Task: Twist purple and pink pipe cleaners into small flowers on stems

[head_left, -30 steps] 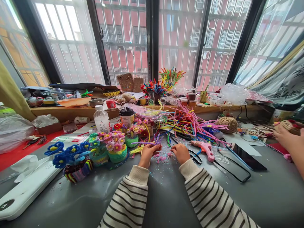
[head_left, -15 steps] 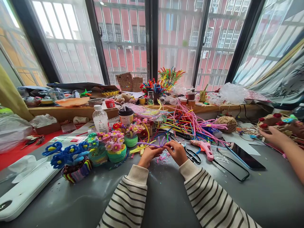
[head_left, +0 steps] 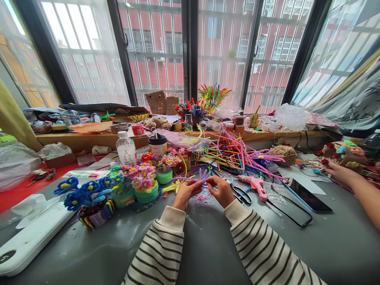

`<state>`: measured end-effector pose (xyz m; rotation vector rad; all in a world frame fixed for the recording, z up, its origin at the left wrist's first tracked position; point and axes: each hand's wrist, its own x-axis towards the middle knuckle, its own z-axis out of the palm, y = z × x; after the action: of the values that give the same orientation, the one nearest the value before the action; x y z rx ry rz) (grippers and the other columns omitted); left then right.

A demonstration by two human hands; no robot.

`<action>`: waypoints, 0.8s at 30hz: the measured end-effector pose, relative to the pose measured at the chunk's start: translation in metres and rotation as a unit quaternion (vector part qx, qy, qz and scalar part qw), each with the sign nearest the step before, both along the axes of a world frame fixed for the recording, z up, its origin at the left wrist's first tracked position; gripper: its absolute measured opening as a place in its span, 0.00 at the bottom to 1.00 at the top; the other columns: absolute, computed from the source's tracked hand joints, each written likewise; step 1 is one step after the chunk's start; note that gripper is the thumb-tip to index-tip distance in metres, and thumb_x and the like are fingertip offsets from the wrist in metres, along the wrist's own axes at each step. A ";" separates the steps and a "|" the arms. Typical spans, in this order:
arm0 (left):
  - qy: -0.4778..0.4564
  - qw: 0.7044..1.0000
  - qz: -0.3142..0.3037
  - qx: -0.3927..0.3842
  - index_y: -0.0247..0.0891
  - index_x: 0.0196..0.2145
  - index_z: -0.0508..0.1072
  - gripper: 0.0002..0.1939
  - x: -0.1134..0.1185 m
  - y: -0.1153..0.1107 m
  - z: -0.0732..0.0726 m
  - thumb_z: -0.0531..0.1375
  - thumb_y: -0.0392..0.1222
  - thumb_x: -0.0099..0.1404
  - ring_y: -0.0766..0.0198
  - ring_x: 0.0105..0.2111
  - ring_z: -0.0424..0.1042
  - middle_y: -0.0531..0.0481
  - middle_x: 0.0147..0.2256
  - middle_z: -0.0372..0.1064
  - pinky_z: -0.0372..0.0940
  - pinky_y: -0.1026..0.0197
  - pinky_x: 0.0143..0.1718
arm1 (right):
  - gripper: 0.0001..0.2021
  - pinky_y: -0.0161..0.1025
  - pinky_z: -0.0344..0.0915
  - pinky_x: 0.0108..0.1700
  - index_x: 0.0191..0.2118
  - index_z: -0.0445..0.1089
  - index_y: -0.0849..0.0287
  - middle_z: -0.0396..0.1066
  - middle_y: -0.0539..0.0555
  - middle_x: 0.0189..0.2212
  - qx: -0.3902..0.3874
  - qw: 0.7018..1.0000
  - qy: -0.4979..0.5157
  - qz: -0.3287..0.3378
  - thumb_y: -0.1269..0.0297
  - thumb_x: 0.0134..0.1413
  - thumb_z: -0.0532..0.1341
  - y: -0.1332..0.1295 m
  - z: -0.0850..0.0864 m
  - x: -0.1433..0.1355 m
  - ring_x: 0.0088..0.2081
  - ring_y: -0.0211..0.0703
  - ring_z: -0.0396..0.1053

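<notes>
Between my two hands, above the middle of the grey table (head_left: 196, 253), is a purple pipe cleaner piece (head_left: 204, 179) with several loops standing up. My left hand (head_left: 187, 193) pinches it from the left, and a straight purple stem runs out leftward past the fingers. My right hand (head_left: 221, 190) has its fingertips closed on the looped part from the right. Pink scraps and glitter (head_left: 203, 197) lie just below the fingers. Yellow pipe cleaner pieces (head_left: 169, 186) rest beside my left hand.
Black-handled scissors (head_left: 242, 194), a pink glue gun (head_left: 258, 188) with its cord and a phone (head_left: 310, 196) lie to the right. Pipe cleaner flower pots (head_left: 145, 192) and a white device (head_left: 35, 233) stand left. Another person's hand (head_left: 341, 174) is at far right, by a decorated piece (head_left: 341, 152).
The purple loops now stand more bunched between my fingertips, and my hands have shifted slightly. At far right, the decorated piece has turned and the other person's hand has moved a little lower.
</notes>
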<state>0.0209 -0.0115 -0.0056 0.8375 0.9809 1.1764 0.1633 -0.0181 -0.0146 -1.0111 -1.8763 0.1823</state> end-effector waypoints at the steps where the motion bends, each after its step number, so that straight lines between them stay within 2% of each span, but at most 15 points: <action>1: -0.002 1.000 0.004 -0.001 0.31 0.21 0.70 0.13 0.000 0.000 0.000 0.66 0.38 0.34 0.71 0.21 0.66 0.51 0.20 0.67 0.64 0.68 0.27 | 0.07 0.31 0.62 0.31 0.30 0.65 0.62 0.66 0.52 0.26 0.004 1.000 -0.008 0.002 0.72 0.46 0.51 -0.001 0.001 0.000 0.27 0.33 0.63; 10: 0.011 1.000 0.008 -0.001 0.31 0.21 0.70 0.13 0.001 0.000 0.001 0.65 0.40 0.36 0.70 0.21 0.67 0.52 0.19 0.66 0.65 0.65 0.28 | 0.08 0.32 0.59 0.33 0.30 0.67 0.60 0.65 0.53 0.26 0.112 0.981 -0.157 -0.028 0.73 0.48 0.51 0.000 -0.002 0.000 0.30 0.36 0.63; 15: 0.011 1.000 0.008 -0.001 0.31 0.20 0.69 0.13 0.001 0.000 0.000 0.65 0.40 0.35 0.71 0.20 0.66 0.52 0.19 0.66 0.65 0.66 0.27 | 0.09 0.32 0.59 0.34 0.29 0.67 0.60 0.66 0.54 0.26 0.128 0.963 -0.232 -0.049 0.73 0.49 0.50 0.001 -0.002 -0.001 0.31 0.37 0.62; 17: 0.015 1.000 0.005 0.005 0.31 0.20 0.69 0.13 0.001 0.000 -0.001 0.66 0.39 0.34 0.71 0.20 0.66 0.53 0.19 0.66 0.64 0.67 0.26 | 0.10 0.33 0.59 0.34 0.30 0.68 0.60 0.66 0.54 0.26 0.124 0.965 -0.228 -0.046 0.72 0.50 0.50 0.001 -0.002 -0.001 0.31 0.37 0.63; 21: 0.002 1.000 0.004 0.013 0.31 0.21 0.69 0.13 0.000 0.001 -0.002 0.66 0.37 0.35 0.71 0.21 0.67 0.53 0.20 0.67 0.64 0.68 0.27 | 0.09 0.31 0.60 0.35 0.34 0.67 0.60 0.67 0.53 0.28 0.099 0.984 -0.149 -0.021 0.71 0.50 0.50 0.000 -0.001 0.002 0.32 0.36 0.63; 24: -0.007 1.000 0.014 0.012 0.30 0.22 0.69 0.11 0.000 0.001 -0.002 0.65 0.36 0.37 0.71 0.22 0.67 0.51 0.21 0.68 0.64 0.67 0.29 | 0.10 0.33 0.60 0.38 0.37 0.65 0.60 0.66 0.53 0.30 0.095 0.987 -0.126 -0.032 0.73 0.47 0.51 -0.001 0.000 0.002 0.35 0.38 0.62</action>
<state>0.0206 -0.0105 -0.0079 0.8363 0.9716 1.2184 0.1656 -0.0189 -0.0148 -0.9964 -2.0412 -0.1676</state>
